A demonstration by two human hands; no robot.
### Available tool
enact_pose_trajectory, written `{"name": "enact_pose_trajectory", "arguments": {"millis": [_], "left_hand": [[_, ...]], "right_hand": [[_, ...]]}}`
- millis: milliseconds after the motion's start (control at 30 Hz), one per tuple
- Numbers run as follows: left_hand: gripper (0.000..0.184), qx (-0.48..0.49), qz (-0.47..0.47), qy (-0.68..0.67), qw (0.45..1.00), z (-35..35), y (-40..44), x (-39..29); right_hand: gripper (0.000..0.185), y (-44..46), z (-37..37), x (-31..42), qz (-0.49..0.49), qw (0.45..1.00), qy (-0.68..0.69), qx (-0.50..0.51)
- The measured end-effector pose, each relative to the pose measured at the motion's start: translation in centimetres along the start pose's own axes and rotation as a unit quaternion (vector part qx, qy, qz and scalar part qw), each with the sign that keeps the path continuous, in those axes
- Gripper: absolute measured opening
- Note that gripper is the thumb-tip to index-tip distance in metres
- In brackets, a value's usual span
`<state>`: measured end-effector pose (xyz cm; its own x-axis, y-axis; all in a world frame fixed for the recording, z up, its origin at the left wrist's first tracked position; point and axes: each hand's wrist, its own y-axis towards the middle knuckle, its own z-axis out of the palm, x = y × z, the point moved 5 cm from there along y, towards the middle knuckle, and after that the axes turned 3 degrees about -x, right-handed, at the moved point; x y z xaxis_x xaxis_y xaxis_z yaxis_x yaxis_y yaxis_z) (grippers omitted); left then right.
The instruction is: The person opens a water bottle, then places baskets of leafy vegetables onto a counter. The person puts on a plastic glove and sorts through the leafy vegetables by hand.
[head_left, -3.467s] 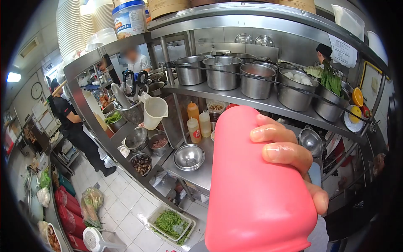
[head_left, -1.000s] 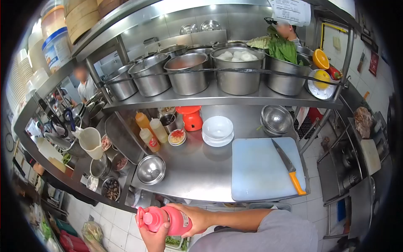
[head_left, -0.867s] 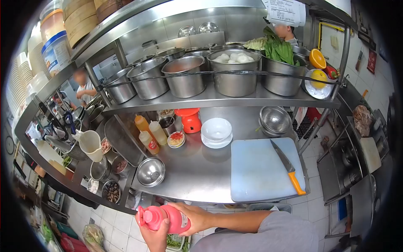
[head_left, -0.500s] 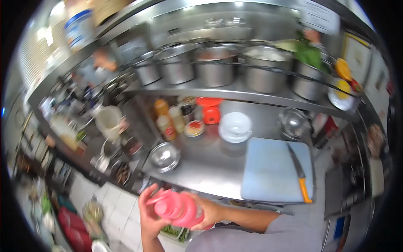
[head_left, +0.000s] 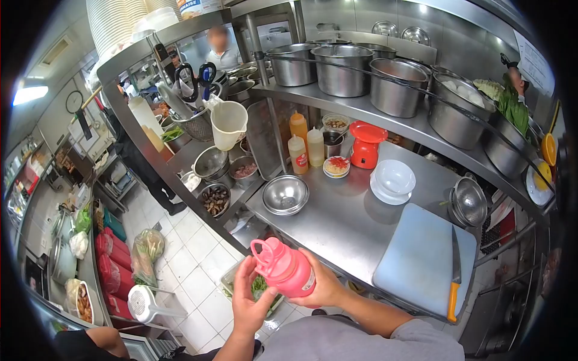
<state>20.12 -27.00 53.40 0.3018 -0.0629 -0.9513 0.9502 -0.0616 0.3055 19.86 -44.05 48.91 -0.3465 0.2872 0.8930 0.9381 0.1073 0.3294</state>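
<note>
A pink water bottle (head_left: pixel 288 269) with a loop on its lid is tilted in front of my body, its lid toward the left. My right hand (head_left: pixel 324 283) wraps round its lower body, partly covering a small label. My left hand (head_left: pixel 248 301) cups the lid end loosely, the thumb against the bottle's near side and the fingers beside the loop. Beyond the bottle lies the steel counter (head_left: pixel 343 228), with nested steel bowls (head_left: pixel 285 194) near its left edge. On its right side a knife with an orange handle (head_left: pixel 454 271) rests on a light-blue cutting board (head_left: pixel 415 253).
White bowls (head_left: pixel 394 179), a red scale (head_left: pixel 365 147) and squeeze bottles (head_left: pixel 298 153) stand at the counter's back. Large steel pots (head_left: pixel 394 90) line the shelf above. Behind my left hand is a container of greens (head_left: pixel 265 295). At lower left shows another person's arm (head_left: pixel 107 342).
My view has swung left and sharpened from blur. The bottle remains in my right hand, while my left hand's fingers have slipped from over the lid to its side.
</note>
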Motion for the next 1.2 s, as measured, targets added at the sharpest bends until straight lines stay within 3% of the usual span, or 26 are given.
{"name": "enact_pose_trajectory", "arguments": {"millis": [67, 200, 267, 400, 467, 700, 967, 1200], "left_hand": [[0.087, 0.000, -0.027, 0.013, 1.000, 0.3, -0.1, 0.2], [0.091, -0.028, -0.062, -0.046, 0.997, 0.9, 0.3, -0.1], [0.092, -0.038, -0.052, -0.052, 0.997, 0.7, 0.5, -0.3], [0.088, -0.036, -0.043, -0.003, 0.998, 0.7, 0.9, -1.5], [0.085, 0.022, -0.058, 0.029, 0.998, 0.6, 1.3, -1.7], [0.087, 0.050, -0.096, 0.007, 0.994, 0.9, 2.3, -2.3], [0.079, 0.114, -0.094, -0.031, 0.989, 0.7, 3.1, -0.7], [0.075, 0.095, -0.061, 0.000, 0.994, 0.7, 3.1, -0.6]], "right_hand": [[0.106, 0.1, 0.5, 0.1, -0.029, 0.999, -0.028, 0.002], [0.106, -0.4, 1.6, 0.4, -0.074, 0.996, -0.044, 0.025], [0.107, -0.4, 1.8, 0.6, -0.047, 0.998, -0.023, 0.044], [0.109, -0.3, 2.0, 0.3, -0.030, 0.995, 0.040, 0.084], [0.110, -0.2, 1.8, 0.5, -0.033, 0.993, 0.054, 0.097], [0.111, 0.1, 2.1, 0.5, 0.000, 0.965, 0.177, 0.193], [0.111, 0.2, 2.8, -0.9, 0.002, 0.958, 0.199, 0.209], [0.110, 0.7, 2.8, -0.2, 0.001, 0.963, 0.192, 0.191]]}}
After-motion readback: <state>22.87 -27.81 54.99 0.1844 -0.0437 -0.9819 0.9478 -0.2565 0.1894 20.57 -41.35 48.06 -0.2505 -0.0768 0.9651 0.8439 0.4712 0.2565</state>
